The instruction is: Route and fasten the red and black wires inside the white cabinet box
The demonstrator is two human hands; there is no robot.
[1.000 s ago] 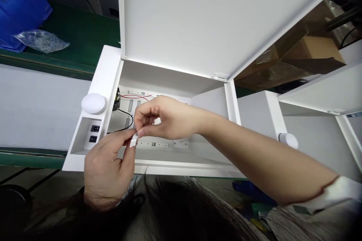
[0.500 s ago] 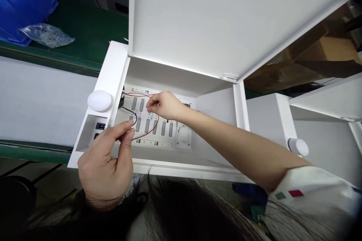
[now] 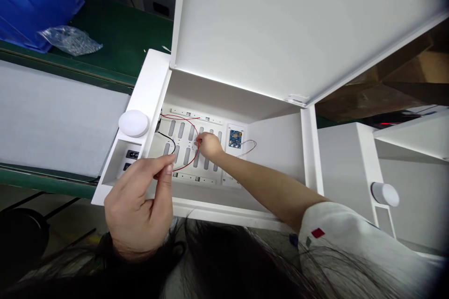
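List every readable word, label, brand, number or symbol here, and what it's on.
None readable.
Blue bin: dark marking on its side, too blurred to read.
Blue circuit board: fine detail, too small to tell whether any is lettering.
White slotted panel: tiny dark marks between slots, too small to read.
Black switch beside the left hand: no symbol can be made out.

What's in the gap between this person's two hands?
In the head view, a red wire curves between the left hand and right hand, with the white slotted panel beneath it.
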